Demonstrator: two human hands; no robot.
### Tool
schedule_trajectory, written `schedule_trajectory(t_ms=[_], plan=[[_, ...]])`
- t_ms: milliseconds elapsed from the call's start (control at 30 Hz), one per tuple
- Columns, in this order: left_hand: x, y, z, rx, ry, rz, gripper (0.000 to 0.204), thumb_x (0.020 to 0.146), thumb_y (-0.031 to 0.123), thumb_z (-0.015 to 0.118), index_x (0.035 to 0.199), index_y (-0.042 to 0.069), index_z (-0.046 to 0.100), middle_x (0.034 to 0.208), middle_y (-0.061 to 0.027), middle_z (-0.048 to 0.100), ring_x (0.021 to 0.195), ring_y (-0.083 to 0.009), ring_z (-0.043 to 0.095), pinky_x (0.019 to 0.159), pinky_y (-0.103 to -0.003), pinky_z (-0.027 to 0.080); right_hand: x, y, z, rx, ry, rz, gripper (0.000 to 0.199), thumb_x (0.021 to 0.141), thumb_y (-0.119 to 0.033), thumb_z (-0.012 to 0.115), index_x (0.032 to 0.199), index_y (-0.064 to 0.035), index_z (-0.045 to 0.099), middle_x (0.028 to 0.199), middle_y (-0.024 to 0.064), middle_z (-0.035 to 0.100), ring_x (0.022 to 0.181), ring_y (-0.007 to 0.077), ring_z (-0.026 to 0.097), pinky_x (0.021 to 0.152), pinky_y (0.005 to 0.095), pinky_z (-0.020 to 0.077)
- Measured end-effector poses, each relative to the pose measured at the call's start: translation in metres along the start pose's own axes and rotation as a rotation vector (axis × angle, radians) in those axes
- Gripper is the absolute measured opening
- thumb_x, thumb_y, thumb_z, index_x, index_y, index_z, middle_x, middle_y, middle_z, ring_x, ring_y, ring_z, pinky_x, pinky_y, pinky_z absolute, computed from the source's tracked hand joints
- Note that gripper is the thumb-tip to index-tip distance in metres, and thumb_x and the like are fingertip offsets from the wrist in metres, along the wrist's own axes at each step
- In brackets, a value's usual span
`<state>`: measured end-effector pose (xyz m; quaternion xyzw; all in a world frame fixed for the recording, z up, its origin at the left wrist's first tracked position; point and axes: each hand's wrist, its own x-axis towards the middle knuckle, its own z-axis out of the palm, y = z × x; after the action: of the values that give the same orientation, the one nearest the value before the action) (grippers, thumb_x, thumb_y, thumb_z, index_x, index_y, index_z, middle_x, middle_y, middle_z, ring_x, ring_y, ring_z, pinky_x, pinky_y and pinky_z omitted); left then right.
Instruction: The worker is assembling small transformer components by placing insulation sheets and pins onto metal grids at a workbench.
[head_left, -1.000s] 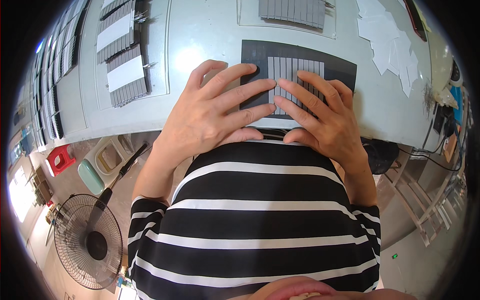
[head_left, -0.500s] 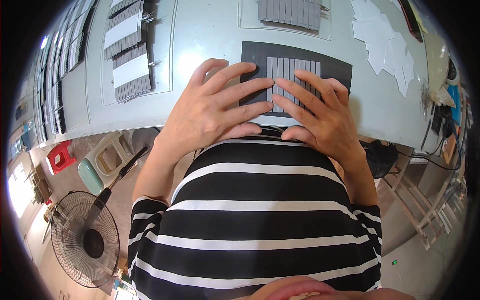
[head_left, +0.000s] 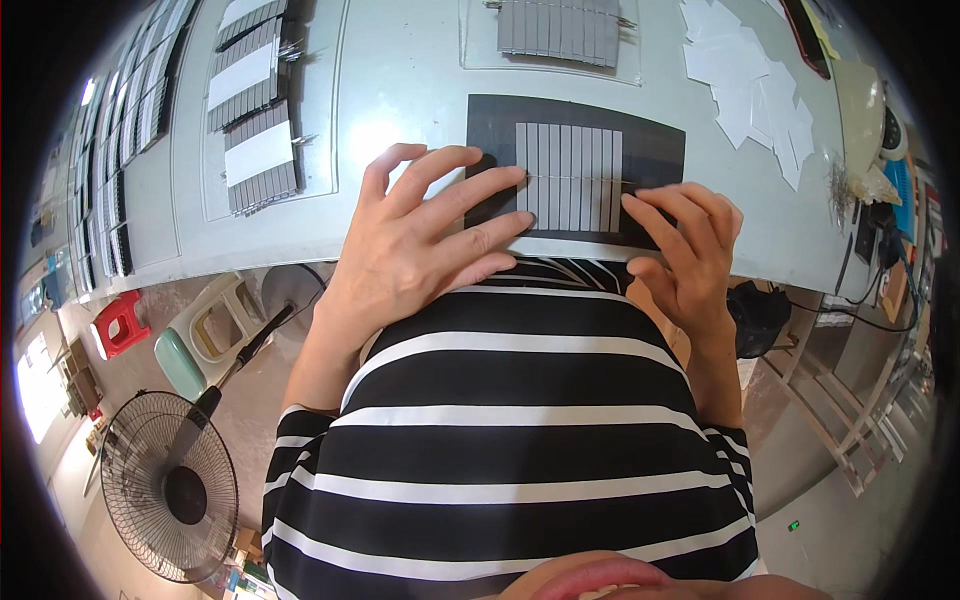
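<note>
Left hand (head_left: 425, 240): laid flat with fingers spread, nothing gripped; the fingertips are rested on the left part of the dark mat (head_left: 655, 150), just beside the row of grey strips (head_left: 568, 178).
Right hand (head_left: 690, 255): held open with fingers curled down, nothing clasped; its fingertips are pressed on the mat's lower right corner, just beside the right end of the strip row.
Row of grey strips: laid side by side, upright, in the middle of the dark mat, crossed by a thin wire; the mat is set at the near edge of the pale worktable (head_left: 400, 70).
Second strip set (head_left: 558, 25): placed on a clear sheet further back.
Left racks (head_left: 255, 120): more strip assemblies are lined up.
White paper pieces (head_left: 745, 85): scattered at right.
Floor: a standing fan (head_left: 170, 485) and a green stool (head_left: 205, 330) are seen below left.
</note>
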<state>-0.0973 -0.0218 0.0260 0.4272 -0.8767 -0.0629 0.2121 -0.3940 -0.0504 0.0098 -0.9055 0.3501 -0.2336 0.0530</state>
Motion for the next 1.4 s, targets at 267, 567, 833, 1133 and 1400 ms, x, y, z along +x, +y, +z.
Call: schedule_trajectory(t_ms=[267,567,833,1133,1400], plan=[[0.004,0.004,0.005,-0.005,0.029,-0.024,0.028,0.082,0.037,0.073,0.106,0.022,0.074,0.123,0.0038,0.064,0.114,-0.0206,0.054,0.100,-0.042,0.037,-0.009,-0.002,0.005,0.053,0.071,0.044,0.044,0.090,-0.048,0.063,0.111,-0.0117,0.072,0.097,0.0036,0.057,0.094,0.0236,0.054,0.081,0.0376,0.0430],[0.024,0.009,0.009,-0.024,-0.039,0.037,0.033,0.084,0.039,0.070,0.112,0.022,0.072,0.131,0.0037,0.061,0.122,-0.0216,0.052,0.103,-0.044,0.037,-0.005,-0.001,0.001,0.063,0.006,0.005,0.049,0.087,-0.049,0.066,0.118,-0.0117,0.069,0.101,0.0043,0.057,0.096,0.0249,0.053,0.084,0.0383,0.0431],[0.027,0.008,0.013,0.013,-0.146,0.024,0.049,0.084,0.052,0.062,0.128,0.029,0.065,0.142,0.0065,0.055,0.131,-0.0254,0.047,0.109,-0.049,0.032,0.017,0.004,-0.009,0.026,-0.173,-0.029,0.062,0.090,-0.060,0.052,0.126,-0.0119,0.064,0.141,-0.0019,0.055,0.128,0.0235,0.046,0.099,0.0397,0.0364],[0.028,0.007,0.015,0.008,-0.137,0.035,0.048,0.085,0.051,0.062,0.126,0.025,0.066,0.140,0.0061,0.057,0.130,-0.0242,0.047,0.107,-0.049,0.033,0.015,0.003,-0.006,-0.046,-0.188,-0.044,0.062,0.090,-0.061,0.050,0.127,-0.0129,0.065,0.139,-0.0033,0.057,0.126,0.0219,0.048,0.098,0.0404,0.0350],[0.024,0.006,0.009,-0.047,-0.076,0.030,0.042,0.086,0.049,0.063,0.119,0.023,0.070,0.135,0.0039,0.060,0.127,-0.0241,0.049,0.106,-0.048,0.034,0.011,0.004,-0.009,-0.019,-0.164,-0.039,0.061,0.090,-0.061,0.051,0.128,-0.0149,0.064,0.139,-0.0035,0.057,0.126,0.0227,0.048,0.099,0.0413,0.0348]])
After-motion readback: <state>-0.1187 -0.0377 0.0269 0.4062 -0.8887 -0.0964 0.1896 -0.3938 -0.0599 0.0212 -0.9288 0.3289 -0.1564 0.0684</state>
